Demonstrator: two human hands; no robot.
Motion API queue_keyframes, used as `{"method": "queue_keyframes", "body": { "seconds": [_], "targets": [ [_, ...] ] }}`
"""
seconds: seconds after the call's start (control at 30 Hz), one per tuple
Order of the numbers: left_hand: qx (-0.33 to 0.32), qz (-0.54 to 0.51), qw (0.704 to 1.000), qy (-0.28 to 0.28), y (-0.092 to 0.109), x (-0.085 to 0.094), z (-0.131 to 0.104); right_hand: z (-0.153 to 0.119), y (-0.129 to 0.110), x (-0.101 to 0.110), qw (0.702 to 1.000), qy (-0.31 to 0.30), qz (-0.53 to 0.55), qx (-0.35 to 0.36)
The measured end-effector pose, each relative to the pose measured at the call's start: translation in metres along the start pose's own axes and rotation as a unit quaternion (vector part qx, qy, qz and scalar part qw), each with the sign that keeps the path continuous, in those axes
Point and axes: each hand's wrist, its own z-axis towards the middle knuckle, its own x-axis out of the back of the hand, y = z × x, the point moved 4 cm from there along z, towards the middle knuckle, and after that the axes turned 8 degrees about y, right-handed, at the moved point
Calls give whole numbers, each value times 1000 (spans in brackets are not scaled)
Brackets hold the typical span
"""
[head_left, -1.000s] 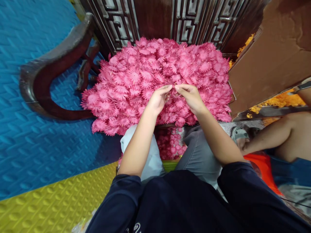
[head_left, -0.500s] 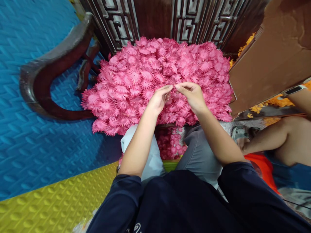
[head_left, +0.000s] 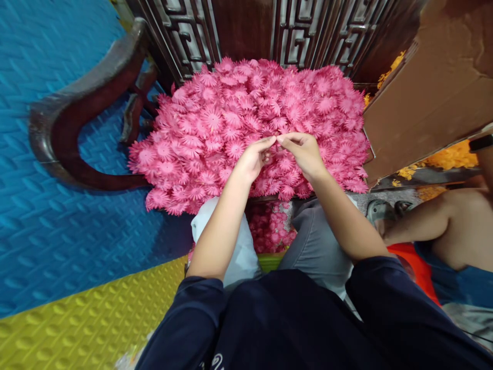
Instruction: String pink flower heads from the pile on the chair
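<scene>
A wide heap of pink artificial flower heads (head_left: pixel 213 119) fills the dark wooden seat in front of me. Over its middle, my left hand (head_left: pixel 254 156) is closed in a pinch, thumb and forefinger pressed together. My right hand (head_left: pixel 303 151) pinches in the same way, and its fingertips meet those of the left. Whatever sits between the fingertips is too small to make out. The flowers beneath the hands are partly covered by them.
A curved dark wooden armrest (head_left: pixel 54 139) stands at the left over blue matting (head_left: pixel 23 226). At the right leans a brown cardboard sheet (head_left: pixel 427 97), with orange pieces (head_left: pixel 456 155) behind it. Another person's bare leg (head_left: pixel 431 216) is close on my right. More pink flowers (head_left: pixel 275 226) lie below, between my knees.
My two hands have come slightly closer, so the fingertips now touch where a small gap showed before. At the right, the other person's arm has shifted toward the frame's edge.
</scene>
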Motion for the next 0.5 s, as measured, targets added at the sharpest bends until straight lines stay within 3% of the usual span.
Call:
{"method": "queue_keyframes", "body": {
  "seconds": [0.5],
  "targets": [
    [14,-28,999,-14,1,-2,-2,1,-3,1,1000,5,23,14]
  ]
}}
